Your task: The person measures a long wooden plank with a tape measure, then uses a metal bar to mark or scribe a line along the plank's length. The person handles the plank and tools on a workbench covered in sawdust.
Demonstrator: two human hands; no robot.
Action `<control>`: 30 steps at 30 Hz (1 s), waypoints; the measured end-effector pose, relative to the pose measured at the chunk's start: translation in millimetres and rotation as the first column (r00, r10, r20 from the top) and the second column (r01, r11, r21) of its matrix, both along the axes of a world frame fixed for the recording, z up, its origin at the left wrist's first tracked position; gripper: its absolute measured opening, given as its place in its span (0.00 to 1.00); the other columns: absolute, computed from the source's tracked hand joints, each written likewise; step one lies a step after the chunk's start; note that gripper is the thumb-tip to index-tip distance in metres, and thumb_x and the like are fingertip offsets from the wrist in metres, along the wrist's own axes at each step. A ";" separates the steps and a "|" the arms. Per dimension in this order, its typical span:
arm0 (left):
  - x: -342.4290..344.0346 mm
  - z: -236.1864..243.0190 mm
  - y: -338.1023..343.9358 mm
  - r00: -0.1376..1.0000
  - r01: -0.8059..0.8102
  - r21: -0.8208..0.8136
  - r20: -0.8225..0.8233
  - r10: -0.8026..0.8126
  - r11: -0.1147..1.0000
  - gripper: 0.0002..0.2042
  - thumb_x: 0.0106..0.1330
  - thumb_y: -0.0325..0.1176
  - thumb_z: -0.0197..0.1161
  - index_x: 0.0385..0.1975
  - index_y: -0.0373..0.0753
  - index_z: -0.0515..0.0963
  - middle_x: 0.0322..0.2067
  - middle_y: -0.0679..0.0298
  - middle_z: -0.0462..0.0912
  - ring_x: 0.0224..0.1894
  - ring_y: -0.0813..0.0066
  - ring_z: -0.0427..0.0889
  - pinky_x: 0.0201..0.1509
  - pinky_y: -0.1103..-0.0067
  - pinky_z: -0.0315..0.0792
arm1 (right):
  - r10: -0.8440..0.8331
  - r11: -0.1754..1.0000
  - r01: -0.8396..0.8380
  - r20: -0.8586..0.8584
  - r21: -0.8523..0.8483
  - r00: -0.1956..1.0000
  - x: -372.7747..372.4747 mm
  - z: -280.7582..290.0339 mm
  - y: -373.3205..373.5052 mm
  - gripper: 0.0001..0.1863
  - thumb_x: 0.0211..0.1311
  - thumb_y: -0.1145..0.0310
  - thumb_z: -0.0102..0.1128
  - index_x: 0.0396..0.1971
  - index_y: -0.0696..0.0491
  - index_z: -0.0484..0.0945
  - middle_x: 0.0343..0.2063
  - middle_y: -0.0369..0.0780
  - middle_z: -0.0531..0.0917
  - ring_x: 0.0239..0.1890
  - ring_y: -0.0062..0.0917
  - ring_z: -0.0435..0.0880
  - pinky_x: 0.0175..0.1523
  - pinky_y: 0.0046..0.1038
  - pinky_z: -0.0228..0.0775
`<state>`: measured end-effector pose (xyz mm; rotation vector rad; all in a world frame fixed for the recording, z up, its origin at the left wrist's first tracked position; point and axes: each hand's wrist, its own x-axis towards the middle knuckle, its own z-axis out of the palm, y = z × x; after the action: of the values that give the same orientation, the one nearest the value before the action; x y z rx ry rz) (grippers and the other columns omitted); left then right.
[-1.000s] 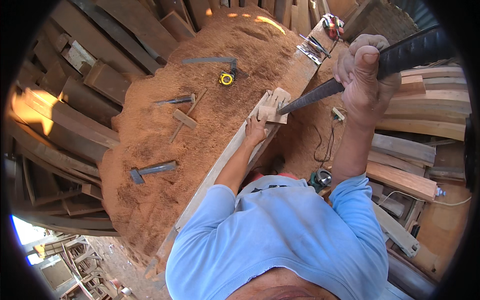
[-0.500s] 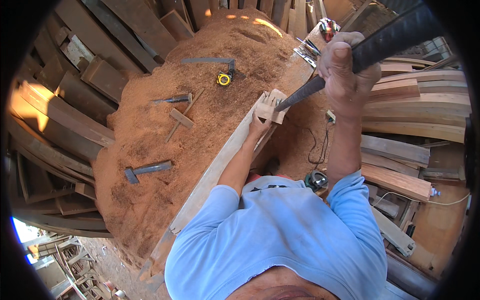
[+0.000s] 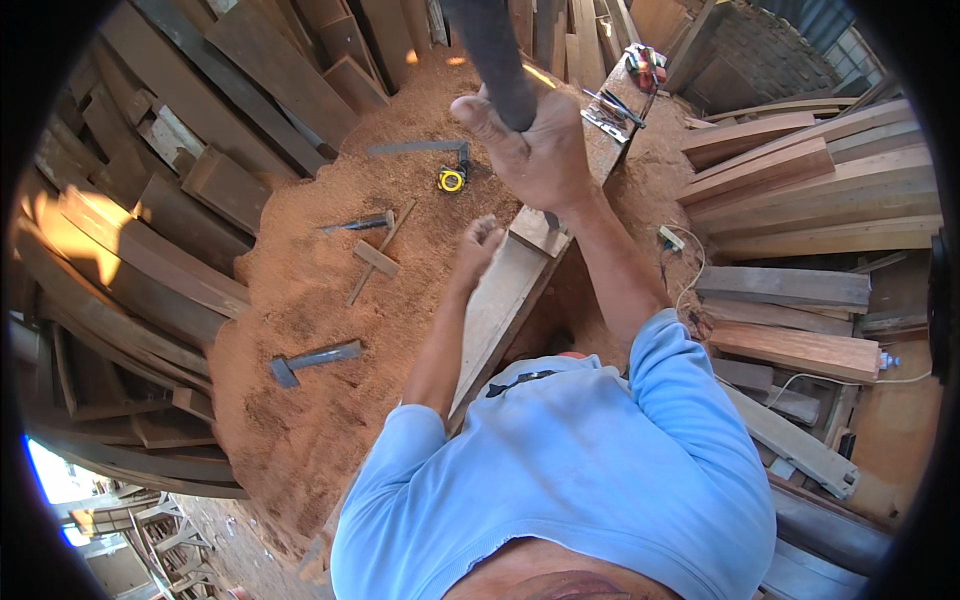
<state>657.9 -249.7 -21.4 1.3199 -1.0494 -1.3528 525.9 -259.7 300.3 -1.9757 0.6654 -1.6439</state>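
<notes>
My right hand [image 3: 535, 150] grips a long dark bar [image 3: 485, 45], which stands steeply toward the camera above the pale plank [image 3: 480, 335]. Its lower end shows below my hand at a small wooden block [image 3: 535, 234] on the plank. My left hand [image 3: 480, 240] is just left of the block, off it, with fingers curled; I cannot make out anything in them. On the reddish sawdust [image 3: 275, 430] lie a yellow-black tape measure [image 3: 452, 180], a metal square [image 3: 415, 147], a hammer [image 3: 315, 362], a dark-bladed tool [image 3: 355, 222] and a wooden cross-shaped tool [image 3: 376, 258].
Boards [image 3: 275, 70] are stacked along the left and back. Timber lengths [image 3: 790, 350] lie at the right, near a cable with a white socket [image 3: 672, 240]. Metal tools [image 3: 612, 118] and a red-black tool [image 3: 645, 70] sit at the plank's far end.
My right hand has moved leftward and swung the bar steeper, its top now at top centre. My left hand has come off the block, down and left, fingers curled. The view has shifted slightly.
</notes>
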 end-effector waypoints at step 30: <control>112.3 467.8 135.6 0.816 0.327 -0.902 0.119 -0.566 0.281 0.13 0.77 0.42 0.51 0.44 0.38 0.76 0.18 0.74 0.67 0.21 0.82 0.69 0.29 0.79 0.66 | 0.199 0.980 -0.178 -0.316 0.093 0.928 55.3 -39.0 73.2 0.10 0.51 0.68 0.71 0.27 0.50 0.77 0.14 0.38 0.75 0.19 0.29 0.78 0.27 0.34 0.69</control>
<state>770.2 -114.1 446.5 -0.0120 -1.7279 -0.9570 581.2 -186.5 261.3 -2.2107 0.6115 -1.1823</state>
